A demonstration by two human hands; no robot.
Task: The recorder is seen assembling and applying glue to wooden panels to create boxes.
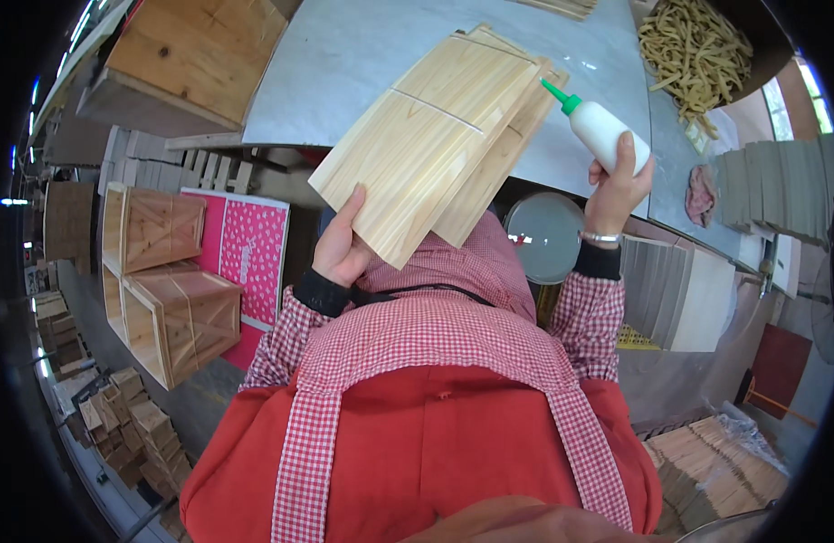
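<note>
My left hand (343,242) is closed on the near end of a pale wooden board (417,145), thumb on top. Two thin grooves cross this board's face. Another wooden board (489,176) shows beneath its right edge; whether my fingers also hold that one is hidden. My right hand (623,185) grips a white squeeze bottle (607,136), tilted with its green nozzle (556,91) toward the far left. The nozzle's tip is at the right edge of the boards, near their far end; I cannot tell if it touches.
The boards overlap a pale worktable (335,59). A wooden box (195,59) stands at its left, a heap of tan strips (693,54) at far right. Below the table edge is a round grey lid (545,231). Wooden crates (195,317) sit left, stacked panels (657,281) right.
</note>
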